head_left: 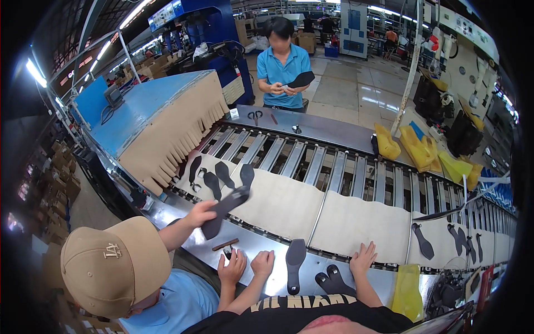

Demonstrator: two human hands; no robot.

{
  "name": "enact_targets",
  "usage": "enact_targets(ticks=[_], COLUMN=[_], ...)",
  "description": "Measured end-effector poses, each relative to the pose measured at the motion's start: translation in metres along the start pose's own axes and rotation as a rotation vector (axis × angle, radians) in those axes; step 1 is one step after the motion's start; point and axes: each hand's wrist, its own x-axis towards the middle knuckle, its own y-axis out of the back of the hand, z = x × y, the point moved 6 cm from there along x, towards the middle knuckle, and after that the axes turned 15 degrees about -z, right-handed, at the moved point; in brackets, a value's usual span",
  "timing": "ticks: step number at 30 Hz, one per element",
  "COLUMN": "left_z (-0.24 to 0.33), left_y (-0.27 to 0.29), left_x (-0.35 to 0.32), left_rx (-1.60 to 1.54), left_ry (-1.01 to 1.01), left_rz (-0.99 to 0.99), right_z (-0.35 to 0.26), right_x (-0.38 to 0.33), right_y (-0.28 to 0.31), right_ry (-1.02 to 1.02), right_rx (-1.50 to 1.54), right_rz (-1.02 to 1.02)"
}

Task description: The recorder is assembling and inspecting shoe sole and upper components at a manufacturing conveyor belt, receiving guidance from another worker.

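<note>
My left hand (pixel 262 264) rests as a closed fist on the metal ledge, with nothing showing in it. To its right, a black shoe sole (pixel 296 259) lies lengthwise on the ledge. Fingers spread, my right hand (pixel 362 259) lies flat at the near edge of the pale conveyor belt (pixel 361 225). A pair of black soles (pixel 334 280) sits just left of my right wrist, partly covered by my shirt. Beside my left fist is the hand (pixel 232 268) of a co-worker in a tan cap, near a brown-handled tool (pixel 225 244).
The capped co-worker's other hand (pixel 201 214) holds a black sole (pixel 225 211) over the belt. More soles (pixel 224 174) lie at the belt's left, others (pixel 424 242) at its right. Across the rollers, a person in blue (pixel 282 69) holds a sole. A yellow plastic piece (pixel 407 292) is at right.
</note>
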Motion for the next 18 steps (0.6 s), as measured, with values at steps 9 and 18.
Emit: enact_targets(ticks=[9,18], left_z=[-0.0027,0.0048], left_y=[0.0002,0.0057], left_x=[-0.002,0.0049], left_rx=[0.005,0.004], left_ry=[0.013,-0.009], left_rz=[-0.006,0.005], right_z=[-0.0037,-0.0037], right_x=[0.0008,0.0039], right_y=[-0.0002,-0.004], right_ry=[0.009,0.012], right_rx=[-0.015,-0.024], right_rz=[0.002,0.011])
